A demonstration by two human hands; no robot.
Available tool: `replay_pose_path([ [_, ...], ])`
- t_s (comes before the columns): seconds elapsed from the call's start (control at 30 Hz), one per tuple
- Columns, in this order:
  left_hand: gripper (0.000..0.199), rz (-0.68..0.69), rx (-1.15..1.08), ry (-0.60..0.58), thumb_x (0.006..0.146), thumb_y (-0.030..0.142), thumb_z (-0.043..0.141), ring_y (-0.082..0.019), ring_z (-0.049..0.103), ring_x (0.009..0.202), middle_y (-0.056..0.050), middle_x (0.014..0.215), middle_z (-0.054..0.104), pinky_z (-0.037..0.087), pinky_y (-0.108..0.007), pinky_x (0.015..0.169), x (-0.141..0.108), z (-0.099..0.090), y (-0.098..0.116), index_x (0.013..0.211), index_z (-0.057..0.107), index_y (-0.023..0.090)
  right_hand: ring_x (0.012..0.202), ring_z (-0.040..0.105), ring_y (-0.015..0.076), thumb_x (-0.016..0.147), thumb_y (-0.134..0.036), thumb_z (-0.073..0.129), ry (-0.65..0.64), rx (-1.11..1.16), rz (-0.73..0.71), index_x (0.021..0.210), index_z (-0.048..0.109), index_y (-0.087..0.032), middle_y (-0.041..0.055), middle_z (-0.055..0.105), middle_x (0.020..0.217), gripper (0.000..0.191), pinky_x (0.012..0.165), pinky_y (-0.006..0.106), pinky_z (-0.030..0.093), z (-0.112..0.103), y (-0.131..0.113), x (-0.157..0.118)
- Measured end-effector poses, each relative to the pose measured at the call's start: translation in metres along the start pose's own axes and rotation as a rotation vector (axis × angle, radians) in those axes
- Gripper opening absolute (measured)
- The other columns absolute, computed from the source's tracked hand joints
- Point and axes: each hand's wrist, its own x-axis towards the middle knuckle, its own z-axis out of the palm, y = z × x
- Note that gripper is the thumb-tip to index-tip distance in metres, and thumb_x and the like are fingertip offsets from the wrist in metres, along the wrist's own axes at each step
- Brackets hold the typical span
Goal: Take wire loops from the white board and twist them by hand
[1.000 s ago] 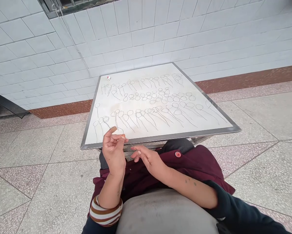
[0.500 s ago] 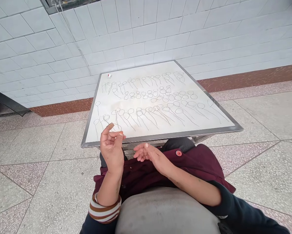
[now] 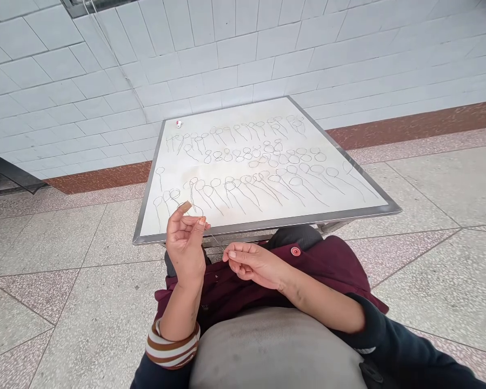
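Observation:
My left hand [image 3: 186,237] is raised over the table's near left edge, thumb and fingertip pinched on a thin dark wire [image 3: 215,238]. A tan strip is wrapped around one of its fingertips. The wire curves above the left fingers, and its tail slants down to my right hand [image 3: 253,263]. There the thumb and forefinger are closed at the wire's lower end, over my lap. Beyond both hands, several thin wire loops with long tails [image 3: 295,182] lie in rows on the white tabletop [image 3: 226,116].
A grey metal rim [image 3: 275,222] borders the table, which stands by a white tiled wall [image 3: 251,51]. Near the far left corner lies a small red-and-white object [image 3: 179,124]. Maroon cloth with a red button [image 3: 295,252] covers my lap.
My right hand has closed its thumb and forefinger at the wire's tail; its fingers were apart before. The left hand keeps its pinch in nearly the same place. The view has shifted slightly.

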Motion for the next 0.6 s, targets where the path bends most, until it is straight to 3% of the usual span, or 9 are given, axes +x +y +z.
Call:
replay_pose_path([
  [0.27,0.04,-0.052,-0.048,-0.023,0.074,0.022,0.076,-0.01,0.062,0.065,0.003,0.075,0.06,0.054,-0.024,0.067,-0.0001,-0.0002,-0.0008,0.113,0.066,0.023,0.051,0.042,0.005,0.081,-0.033,0.07,-0.006,0.038,0.018,0.085,0.062,-0.016,-0.0021,0.057,0.064,0.019,0.043,0.017,0.017,0.0019,0.0005,0.0007],
  [0.6,0.039,-0.063,-0.054,-0.038,0.074,0.022,0.076,-0.011,0.061,0.069,0.002,0.076,0.059,0.057,-0.025,0.067,-0.0036,0.0027,-0.0007,0.112,0.066,0.022,0.049,0.039,0.0043,0.078,-0.026,0.069,-0.006,0.078,0.064,0.082,0.061,-0.016,-0.0035,0.054,0.06,0.013,0.04,0.015,0.015,0.0038,0.0002,0.0007],
])
